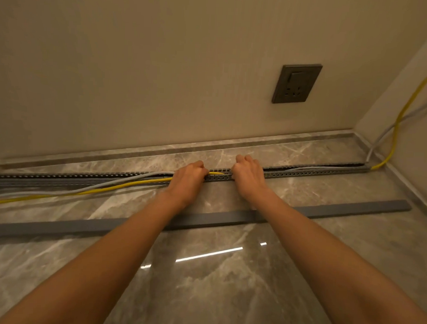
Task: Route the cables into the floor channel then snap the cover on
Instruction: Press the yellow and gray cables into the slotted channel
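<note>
A long grey slotted plastic floor channel was seen running across the middle of the frame, on the glossy grey marble floor near the beige wall. The left hand and the right hand were placed on the channel at the centre, both with the fingers curled down over its edge; whether a cable was pinched by them could not be told. Between the hands a short piece of the thin yellow cable was seen inside the channel. To the left of the hands the yellow cable and a pale grey cable were still lying loose outside the channel. The flat grey plastic cover strip was lying apart, lower in the frame, under the forearms. The cables were judged light, soft and springy, so they should probably be held close to the channel and pressed in piece by piece. The cover was judged light but long and flexible, best taken with two hands well apart. A dark wall socket was seen at the upper right.
</note>
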{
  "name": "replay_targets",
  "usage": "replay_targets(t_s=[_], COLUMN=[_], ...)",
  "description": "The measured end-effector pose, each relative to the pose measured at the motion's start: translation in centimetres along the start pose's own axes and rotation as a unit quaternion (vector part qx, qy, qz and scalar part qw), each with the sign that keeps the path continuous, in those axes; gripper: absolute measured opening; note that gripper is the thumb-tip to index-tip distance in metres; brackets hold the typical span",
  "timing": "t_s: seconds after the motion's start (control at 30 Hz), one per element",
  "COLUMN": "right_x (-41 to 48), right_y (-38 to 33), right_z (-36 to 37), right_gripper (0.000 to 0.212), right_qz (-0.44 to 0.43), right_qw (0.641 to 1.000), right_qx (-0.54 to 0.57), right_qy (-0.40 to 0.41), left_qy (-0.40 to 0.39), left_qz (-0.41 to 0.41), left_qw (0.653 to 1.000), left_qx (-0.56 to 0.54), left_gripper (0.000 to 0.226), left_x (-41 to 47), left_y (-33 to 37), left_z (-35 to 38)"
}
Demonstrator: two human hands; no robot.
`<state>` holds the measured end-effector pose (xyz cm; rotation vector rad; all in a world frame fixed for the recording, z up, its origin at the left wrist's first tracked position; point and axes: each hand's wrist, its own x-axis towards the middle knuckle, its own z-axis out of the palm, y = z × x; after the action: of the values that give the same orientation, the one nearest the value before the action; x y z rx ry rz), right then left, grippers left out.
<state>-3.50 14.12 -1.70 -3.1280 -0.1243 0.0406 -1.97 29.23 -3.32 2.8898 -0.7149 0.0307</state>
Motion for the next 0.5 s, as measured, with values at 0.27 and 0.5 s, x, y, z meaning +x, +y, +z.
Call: replay_targets(t_s=[0.27, 0.5], right_x=[1.1, 1.2], right_y=[1.7, 1.8], right_z=[0.7, 1.0], right_gripper=[0.027, 0.029], right_qz=[0.032, 0.013], right_qw=[0.998, 0.997], right_qx=[0.043, 0.076], right_qy=[0.023, 0.025], left_qy=[-0.007, -0.046], left_qz=[-0.036, -0.075], left_qw=[0.998, 0.994], left_qx=[0.048, 0.062], left_gripper=[0.031, 0.027], left_x=[2.2, 2.7], left_y=[1.9, 2.1], left_z=[0.6, 0.9])
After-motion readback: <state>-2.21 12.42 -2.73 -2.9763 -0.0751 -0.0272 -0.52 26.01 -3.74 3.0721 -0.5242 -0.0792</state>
